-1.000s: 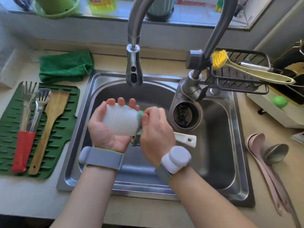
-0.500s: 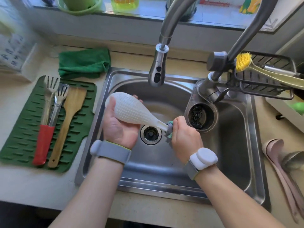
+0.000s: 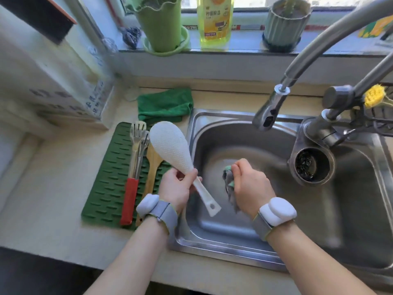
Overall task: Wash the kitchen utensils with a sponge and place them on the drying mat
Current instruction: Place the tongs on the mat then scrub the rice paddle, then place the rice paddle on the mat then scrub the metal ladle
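Note:
My left hand (image 3: pixel 177 187) grips the neck of a white dimpled rice paddle (image 3: pixel 170 146), its blade raised over the sink's left rim and the right edge of the green drying mat (image 3: pixel 106 188). My right hand (image 3: pixel 251 185) holds a green and grey sponge (image 3: pixel 228 180) over the steel sink (image 3: pixel 244 237), apart from the paddle. On the mat lie a red-handled slotted turner (image 3: pixel 129 196), metal tongs (image 3: pixel 140 150) and a wooden spatula (image 3: pixel 152 167).
A pull-down faucet head (image 3: pixel 269 112) hangs over the basin. A green cloth (image 3: pixel 164 105) lies behind the mat. A strainer cup (image 3: pixel 311 165), a wire rack with a yellow brush (image 3: pixel 373 96), a soap bottle (image 3: pixel 214 18) and pots on the sill stand around.
My left hand has swung the paddle out of the basin and up to the left, toward the mat. My right hand let go of the handle and stays over the sink with the sponge.

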`<state>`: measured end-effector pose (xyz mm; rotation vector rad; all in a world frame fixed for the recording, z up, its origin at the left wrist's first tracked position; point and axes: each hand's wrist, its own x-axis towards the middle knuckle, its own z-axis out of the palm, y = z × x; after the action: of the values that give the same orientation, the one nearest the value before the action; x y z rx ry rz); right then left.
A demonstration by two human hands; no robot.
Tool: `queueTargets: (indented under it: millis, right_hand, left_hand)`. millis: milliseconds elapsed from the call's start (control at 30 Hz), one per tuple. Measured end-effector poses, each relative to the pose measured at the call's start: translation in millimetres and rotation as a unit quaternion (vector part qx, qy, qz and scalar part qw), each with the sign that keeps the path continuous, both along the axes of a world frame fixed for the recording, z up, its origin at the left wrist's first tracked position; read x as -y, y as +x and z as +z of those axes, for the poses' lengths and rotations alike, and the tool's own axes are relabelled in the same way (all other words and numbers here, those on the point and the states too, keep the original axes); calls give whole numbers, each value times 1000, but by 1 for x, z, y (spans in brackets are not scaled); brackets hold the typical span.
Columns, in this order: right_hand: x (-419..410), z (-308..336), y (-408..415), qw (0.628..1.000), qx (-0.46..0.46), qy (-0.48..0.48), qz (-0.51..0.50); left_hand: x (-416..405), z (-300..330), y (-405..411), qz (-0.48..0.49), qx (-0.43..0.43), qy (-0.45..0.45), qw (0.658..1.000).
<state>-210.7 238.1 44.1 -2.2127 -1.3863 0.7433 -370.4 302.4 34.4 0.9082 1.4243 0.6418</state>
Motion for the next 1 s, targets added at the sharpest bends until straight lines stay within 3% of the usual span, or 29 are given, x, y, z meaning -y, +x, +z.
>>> queueTargets:
  millis: [100, 267, 600, 767, 1000]
  right_hand:
    - [-18, 3, -37, 999, -19, 25, 9]
    - [-42, -3, -82, 997, -59, 43, 0]
    - [-35, -25, -97, 994, -99, 5, -38]
    - [-26, -28, -95, 993, -107, 1, -56]
    - [-16, -26, -83, 990, -119, 10, -74]
  left_hand:
    - [-23, -4, -47, -96, -223, 91, 966]
    - [-51, -15, -86, -151, -324, 124, 926]
    - [-60, -29, -88, -242, -404, 166, 866]
    - [-59, -27, -91, -287, -466, 196, 814]
    - [-51, -25, -85, -305, -447, 222, 811]
